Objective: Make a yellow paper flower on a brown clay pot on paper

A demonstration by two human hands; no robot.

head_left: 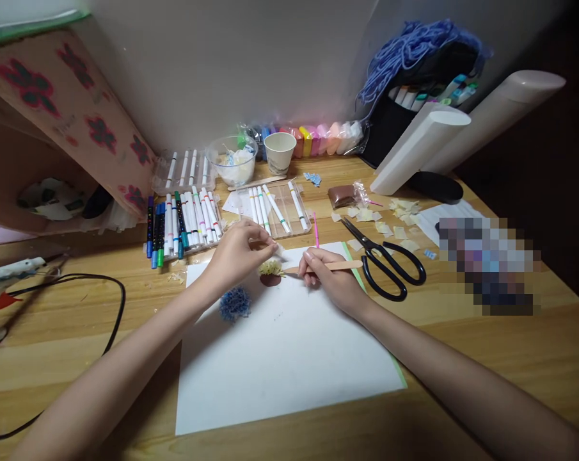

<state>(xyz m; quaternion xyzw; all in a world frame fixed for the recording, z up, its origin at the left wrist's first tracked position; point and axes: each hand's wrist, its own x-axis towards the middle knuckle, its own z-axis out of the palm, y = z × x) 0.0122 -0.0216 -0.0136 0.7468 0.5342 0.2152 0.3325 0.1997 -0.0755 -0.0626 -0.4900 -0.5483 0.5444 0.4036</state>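
As my right hand (336,283) pinches a wooden craft stick (345,265), my left hand (238,251) curled near a yellow-tufted brown mound (270,278), grip unclear

The wooden table (443,298) bears paper (289,358), scissors (375,247), 1 cup (279,155).

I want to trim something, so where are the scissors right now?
In the head view, the scissors lie on the table right of the right hand, beyond the white paper, their tips near the brown packet.
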